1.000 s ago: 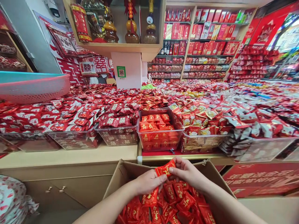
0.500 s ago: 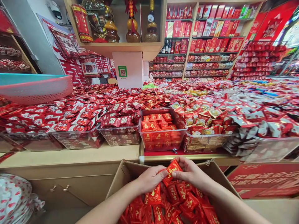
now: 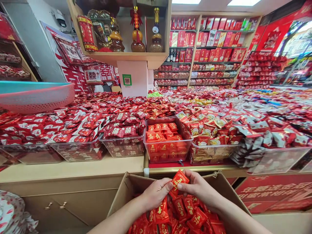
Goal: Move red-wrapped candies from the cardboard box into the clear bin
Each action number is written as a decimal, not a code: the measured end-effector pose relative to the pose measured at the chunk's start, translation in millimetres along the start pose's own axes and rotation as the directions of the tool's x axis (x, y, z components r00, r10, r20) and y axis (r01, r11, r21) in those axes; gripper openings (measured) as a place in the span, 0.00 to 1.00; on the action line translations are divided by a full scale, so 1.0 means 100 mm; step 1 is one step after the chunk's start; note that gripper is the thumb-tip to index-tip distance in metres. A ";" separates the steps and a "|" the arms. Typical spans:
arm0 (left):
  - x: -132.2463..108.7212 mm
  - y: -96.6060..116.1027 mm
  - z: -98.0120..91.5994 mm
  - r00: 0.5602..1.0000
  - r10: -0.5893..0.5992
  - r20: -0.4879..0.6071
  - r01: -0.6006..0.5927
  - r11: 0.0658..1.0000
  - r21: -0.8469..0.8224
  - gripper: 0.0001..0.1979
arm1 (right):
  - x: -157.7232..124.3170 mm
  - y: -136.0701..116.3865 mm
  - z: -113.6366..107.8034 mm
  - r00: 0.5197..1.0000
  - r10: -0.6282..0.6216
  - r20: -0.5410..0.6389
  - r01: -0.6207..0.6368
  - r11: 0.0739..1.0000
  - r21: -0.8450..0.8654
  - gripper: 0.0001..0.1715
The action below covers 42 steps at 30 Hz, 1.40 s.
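Note:
A small red wrapped packet (image 3: 179, 181) with gold characters is held up over an open cardboard box (image 3: 118, 191). My left hand (image 3: 157, 192) pinches its left edge between thumb and fingers. On the other side, my right hand (image 3: 200, 188) grips the packet, with the thumb across its front. Beneath both hands, the box holds many similar loose red packets (image 3: 197, 218). One packet (image 3: 162, 210) stands out just below my left hand; whether my fingers touch it I cannot tell.
Behind the box, a clear plastic bin (image 3: 191, 140) of neatly stacked red packets stands on the counter (image 3: 97, 169). More bins of wrapped sweets flank it. A pink and blue basket (image 3: 36, 99) rests at the left. A display cabinet (image 3: 126, 57) overhangs the counter.
The view has tilted up slightly, so the shelves and counter sit lower in the picture. Both hands keep hold of the same packet, nearly in place over the box.

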<state>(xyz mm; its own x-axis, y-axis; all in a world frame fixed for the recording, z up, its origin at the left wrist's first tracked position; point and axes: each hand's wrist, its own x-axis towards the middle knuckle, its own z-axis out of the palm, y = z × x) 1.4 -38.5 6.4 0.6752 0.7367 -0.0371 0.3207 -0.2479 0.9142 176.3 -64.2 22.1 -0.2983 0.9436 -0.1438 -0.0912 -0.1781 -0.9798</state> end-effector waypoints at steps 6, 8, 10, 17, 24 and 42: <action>0.01 0.00 0.00 1.000 0.027 0.004 -0.027 1.000 0.006 0.24 | 0.03 0.06 0.02 0.998 -0.044 -0.053 0.044 0.999 0.002 0.19; 0.01 0.00 -0.01 1.000 0.014 0.009 -0.014 0.999 0.051 0.25 | 0.05 0.09 0.02 0.996 -0.056 -0.066 0.058 0.998 0.029 0.19; 0.01 -0.01 -0.02 1.000 -0.015 0.007 0.014 0.993 0.117 0.26 | 0.06 0.11 0.02 0.993 -0.074 -0.087 0.078 0.996 0.047 0.19; 0.00 -0.05 0.00 0.999 -0.032 0.000 0.032 0.979 0.203 0.26 | 0.11 0.17 -0.03 0.991 -0.070 -0.118 0.079 0.994 0.076 0.25; 0.00 -0.05 0.02 0.999 -0.042 -0.015 0.043 0.990 0.132 0.27 | 0.11 0.19 0.02 0.993 -0.111 -0.045 0.114 0.989 0.091 0.32; 0.05 -0.25 0.03 0.982 -0.189 0.023 0.188 0.982 0.024 0.28 | 1.30 -1.22 0.06 0.896 -0.358 -0.261 0.231 0.881 -0.413 0.42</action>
<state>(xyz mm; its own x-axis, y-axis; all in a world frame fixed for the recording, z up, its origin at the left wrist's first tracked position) -0.8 -30.9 -17.6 0.6180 0.7553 -0.2182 0.4577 -0.1200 0.8810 142.5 78.5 123.8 0.0134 0.9825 0.1856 0.2432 0.1768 -0.9537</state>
